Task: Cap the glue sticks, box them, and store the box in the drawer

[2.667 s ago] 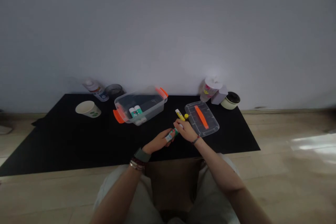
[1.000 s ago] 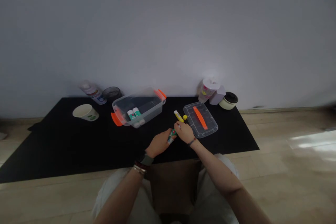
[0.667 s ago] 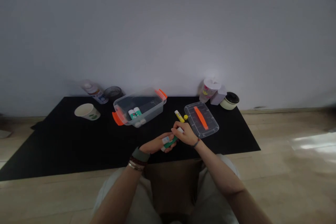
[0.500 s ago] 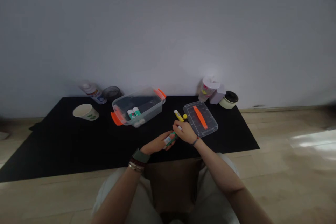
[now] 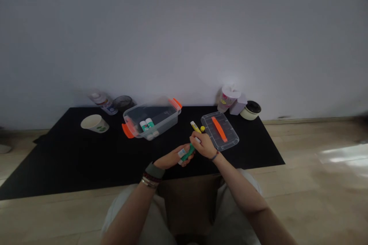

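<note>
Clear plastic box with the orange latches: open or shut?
Open: the clear plastic box with orange latches has its top uncovered, and the clear plastic lid with orange handle lies apart on the black tabletop.

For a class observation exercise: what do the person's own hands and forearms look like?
Sleeveless forearms; no gloves. The left hand wears a wide grey-green band, a dark red bracelet and a pale bangle at the wrist; the right hand, a thin dark bracelet.

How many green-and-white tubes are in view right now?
3: one tube held in the left hand, its white end in the right hand; a second tube and third tube side by side in the clear box. More may be hidden.
</note>
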### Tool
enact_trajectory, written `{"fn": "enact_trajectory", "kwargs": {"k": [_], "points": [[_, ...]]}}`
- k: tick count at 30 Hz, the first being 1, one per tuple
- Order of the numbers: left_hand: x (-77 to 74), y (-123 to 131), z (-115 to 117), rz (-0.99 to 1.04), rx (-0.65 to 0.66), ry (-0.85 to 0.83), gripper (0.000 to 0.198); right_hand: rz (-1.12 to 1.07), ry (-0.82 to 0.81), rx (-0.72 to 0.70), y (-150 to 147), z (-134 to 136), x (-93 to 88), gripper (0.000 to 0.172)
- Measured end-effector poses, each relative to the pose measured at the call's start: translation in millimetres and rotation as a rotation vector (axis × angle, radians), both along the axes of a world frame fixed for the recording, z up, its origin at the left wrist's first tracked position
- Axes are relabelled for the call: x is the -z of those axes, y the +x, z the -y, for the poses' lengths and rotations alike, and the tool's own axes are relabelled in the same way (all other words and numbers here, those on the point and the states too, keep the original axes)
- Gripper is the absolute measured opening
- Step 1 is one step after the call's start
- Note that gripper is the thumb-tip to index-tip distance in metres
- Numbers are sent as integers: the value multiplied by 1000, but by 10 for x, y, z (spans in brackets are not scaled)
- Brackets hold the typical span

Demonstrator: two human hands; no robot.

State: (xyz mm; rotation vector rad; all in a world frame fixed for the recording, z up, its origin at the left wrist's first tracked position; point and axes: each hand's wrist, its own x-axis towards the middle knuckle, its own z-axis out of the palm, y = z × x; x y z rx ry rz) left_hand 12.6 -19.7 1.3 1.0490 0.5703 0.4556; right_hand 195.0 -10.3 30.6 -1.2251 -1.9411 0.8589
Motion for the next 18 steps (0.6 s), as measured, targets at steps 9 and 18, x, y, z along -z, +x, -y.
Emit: {"fn": "enact_trajectory", "kwargs": {"k": [9, 18], "points": [[157, 72, -9, -505, -206, 646, 36, 228, -91, 193, -43, -68, 130, 23], [-186, -265, -451, -550, -778, 900, 35, -216, -16, 111, 26, -27, 74, 31]]}}
